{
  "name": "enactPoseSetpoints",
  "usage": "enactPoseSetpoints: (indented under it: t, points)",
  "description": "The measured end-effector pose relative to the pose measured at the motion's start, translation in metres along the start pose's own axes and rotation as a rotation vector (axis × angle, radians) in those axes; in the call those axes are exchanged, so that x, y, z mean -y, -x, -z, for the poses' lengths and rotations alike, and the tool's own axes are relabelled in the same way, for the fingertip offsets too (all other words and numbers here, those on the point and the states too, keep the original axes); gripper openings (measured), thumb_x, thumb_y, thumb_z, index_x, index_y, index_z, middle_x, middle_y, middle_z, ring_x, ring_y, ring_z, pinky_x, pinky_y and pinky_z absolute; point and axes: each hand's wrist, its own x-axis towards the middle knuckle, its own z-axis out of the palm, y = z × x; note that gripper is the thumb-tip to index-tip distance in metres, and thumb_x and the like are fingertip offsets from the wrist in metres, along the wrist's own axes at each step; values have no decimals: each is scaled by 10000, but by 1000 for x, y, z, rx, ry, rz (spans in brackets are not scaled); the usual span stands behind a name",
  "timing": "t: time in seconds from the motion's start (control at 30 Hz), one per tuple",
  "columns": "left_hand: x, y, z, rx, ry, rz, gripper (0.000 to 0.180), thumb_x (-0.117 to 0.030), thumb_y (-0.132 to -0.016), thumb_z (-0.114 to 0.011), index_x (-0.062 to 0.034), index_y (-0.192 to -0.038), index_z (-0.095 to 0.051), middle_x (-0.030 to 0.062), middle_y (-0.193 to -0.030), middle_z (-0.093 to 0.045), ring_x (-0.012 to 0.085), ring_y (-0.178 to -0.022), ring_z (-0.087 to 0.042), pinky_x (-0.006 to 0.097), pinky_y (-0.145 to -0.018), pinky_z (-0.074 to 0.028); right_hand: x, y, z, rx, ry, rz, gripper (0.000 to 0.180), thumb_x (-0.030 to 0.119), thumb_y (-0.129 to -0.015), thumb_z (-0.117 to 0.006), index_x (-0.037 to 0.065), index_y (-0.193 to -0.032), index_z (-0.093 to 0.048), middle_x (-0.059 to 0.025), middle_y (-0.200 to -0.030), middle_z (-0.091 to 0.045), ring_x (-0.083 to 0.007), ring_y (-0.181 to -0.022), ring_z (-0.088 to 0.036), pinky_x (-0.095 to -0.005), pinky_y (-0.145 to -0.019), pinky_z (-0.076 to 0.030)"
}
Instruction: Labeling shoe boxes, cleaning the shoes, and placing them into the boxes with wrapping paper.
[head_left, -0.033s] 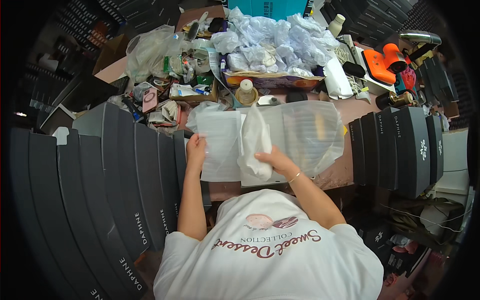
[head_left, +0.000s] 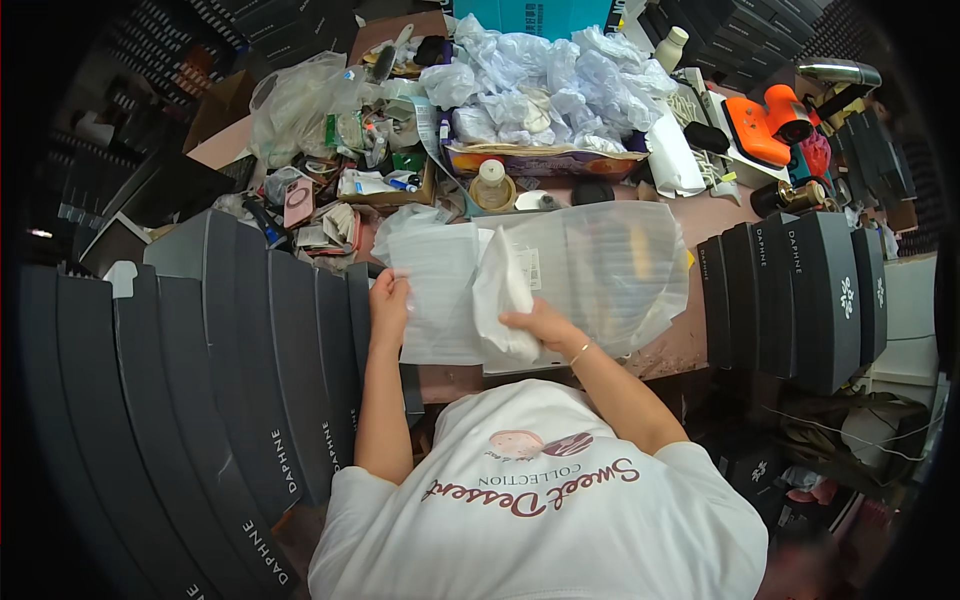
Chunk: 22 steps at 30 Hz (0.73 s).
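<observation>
Held near the middle of the work table is a long white bundle point(head_left: 497, 290), which looks wrapped in thin paper or cloth; what is inside is hidden. My right hand point(head_left: 545, 325) is closed round its lower end, thumb on top. At its left, my left hand point(head_left: 389, 298) pinches the upper left edge of a frosted plastic bag point(head_left: 432, 300), whose right side meets the bundle. Beneath and to the right spreads another frosted plastic sheet or bag point(head_left: 625, 275), with a small white label point(head_left: 533, 268) near the bundle.
Dark grey shoeboxes stand in rows on the left point(head_left: 235, 340) and right point(head_left: 825, 300). Behind lie a carton of crumpled white tissue point(head_left: 550, 95), a jar point(head_left: 492, 187), a pink phone point(head_left: 299, 200), an orange device point(head_left: 760, 130) and small clutter.
My right hand and the white bundle have shifted slightly left, and the bundle tilts more, uncovering the small label. My left hand has barely moved.
</observation>
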Motion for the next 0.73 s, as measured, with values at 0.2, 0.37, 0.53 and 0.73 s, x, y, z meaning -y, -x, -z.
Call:
enactPoseSetpoints:
  t: [0.2, 0.37, 0.53, 0.73]
  points:
    - [-14, 32, -20, 99, 184, 35, 142, -84, -905, -521, -45, -1027, -581, -36, -794, -572, 25, -650, -490, 170, -554, -373, -35, -5, -5, -228, 447, -23, 489, 279, -841, -607, -33, -1209, -525, -203, -1151, -603, -326, -1065, -577, -392, -899, -454]
    - [-7, 36, -24, 155, 237, 48, 147, -64, -907, -521, -8, -1031, -576, -7, -866, -601, 39, -762, -526, 179, -698, -411, -41, 9, 26, -246, 1261, -13, 280, 184, -868, -530, -3, -1067, -589, -219, -1148, -598, -349, -952, -620, -407, -820, -498]
    - [-1, 36, -30, 198, 250, 34, 155, -58, -908, -518, -1, -1040, -576, 3, -890, -608, 45, -786, -532, 187, -725, -414, -29, 3, 16, -218, 1728, 97, 179, 118, -838, -545, 47, -956, -660, -170, -1036, -662, -288, -815, -675, -372, -713, -543]
    - [14, 40, -21, 184, 252, -6, 212, -47, -911, -510, 9, -1110, -555, 48, -1007, -635, 97, -891, -587, 230, -818, -451, -18, -20, 26, 196, 1920, -178, 314, 123, -818, -592, 51, -1123, -616, -159, -1188, -607, -361, -916, -663, -378, -736, -556]
